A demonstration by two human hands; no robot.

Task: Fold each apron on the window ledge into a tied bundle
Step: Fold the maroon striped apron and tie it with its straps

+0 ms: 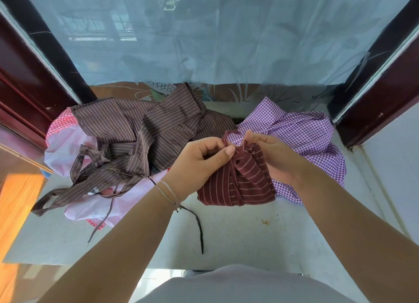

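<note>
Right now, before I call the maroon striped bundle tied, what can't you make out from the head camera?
- Knot on the maroon striped apron bundle: covered by the left hand and right hand pinching its strap.
- Pink plastic bag: contents hidden under the brown pinstriped apron.
- Purple gingham apron: near part behind the right hand.

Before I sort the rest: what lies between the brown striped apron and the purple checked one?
In the head view, the maroon striped bundle, with both hands, left and right, pinching its strap.

Two hands (204, 160), one folded maroon striped apron (240, 184), one brown striped apron (136, 130), one purple checked apron (303, 130), one pink apron (68, 144)
</note>
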